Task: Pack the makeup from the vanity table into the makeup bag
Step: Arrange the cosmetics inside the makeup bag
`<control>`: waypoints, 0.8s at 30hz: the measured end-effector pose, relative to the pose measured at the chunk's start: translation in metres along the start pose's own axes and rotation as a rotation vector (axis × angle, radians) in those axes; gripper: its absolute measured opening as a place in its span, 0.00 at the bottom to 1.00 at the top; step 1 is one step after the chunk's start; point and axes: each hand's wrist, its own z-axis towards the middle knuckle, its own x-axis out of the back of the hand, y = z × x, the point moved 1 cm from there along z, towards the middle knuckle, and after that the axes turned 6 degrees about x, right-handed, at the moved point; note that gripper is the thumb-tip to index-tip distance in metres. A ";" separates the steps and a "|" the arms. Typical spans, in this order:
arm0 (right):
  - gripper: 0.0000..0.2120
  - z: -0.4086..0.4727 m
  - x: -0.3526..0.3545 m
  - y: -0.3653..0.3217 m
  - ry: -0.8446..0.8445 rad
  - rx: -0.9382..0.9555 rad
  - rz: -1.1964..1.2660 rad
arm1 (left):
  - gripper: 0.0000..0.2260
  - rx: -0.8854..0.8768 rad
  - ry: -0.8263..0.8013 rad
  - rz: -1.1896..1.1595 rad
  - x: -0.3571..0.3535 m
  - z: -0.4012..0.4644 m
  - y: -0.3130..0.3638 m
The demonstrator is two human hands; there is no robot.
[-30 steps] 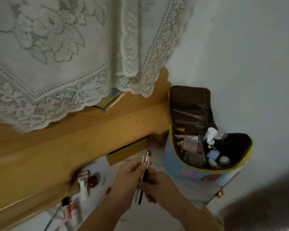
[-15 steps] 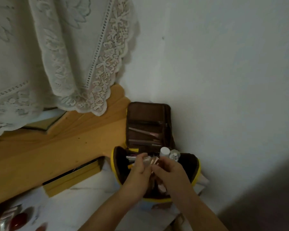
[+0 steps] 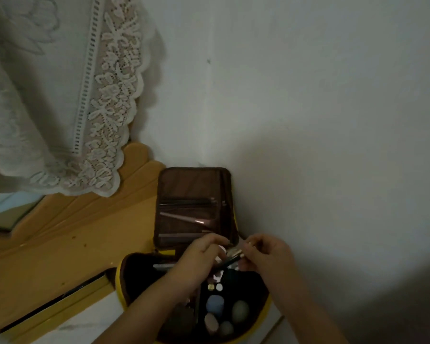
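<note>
The makeup bag (image 3: 121, 289) stands open in the corner, yellow-rimmed and dark inside, with its brown lid (image 3: 191, 189) upright against the wall. Brushes sit in the lid's pockets. Both hands hover over the bag's mouth. My left hand (image 3: 199, 261) grips the dark handles of a few thin makeup brushes (image 3: 230, 259). My right hand (image 3: 266, 254) pinches their metal upper ends. Several sponges (image 3: 215, 304) and small jars lie inside the bag, below the hands.
A wooden vanity frame (image 3: 67, 247) runs along the left, with a slightly open drawer (image 3: 60, 301) beneath it. A lace cloth (image 3: 67, 95) hangs over the mirror. The white marble top (image 3: 85, 326) shows at the bottom left. A plain wall fills the right side.
The view swung right and closer over the bag. Both hands carried the brushes from above the table to over the bag's mouth, and the items on the table left the view.
</note>
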 end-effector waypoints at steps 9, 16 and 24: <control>0.12 0.061 0.021 -0.005 0.409 0.223 -0.192 | 0.21 -0.308 0.154 1.141 0.032 0.114 -0.003; 0.15 0.100 0.013 0.014 0.561 0.205 -0.229 | 0.09 -0.510 0.119 1.414 0.036 0.157 0.001; 0.15 0.139 -0.012 0.039 0.446 0.028 -0.138 | 0.22 -0.712 0.126 1.154 0.041 0.164 -0.028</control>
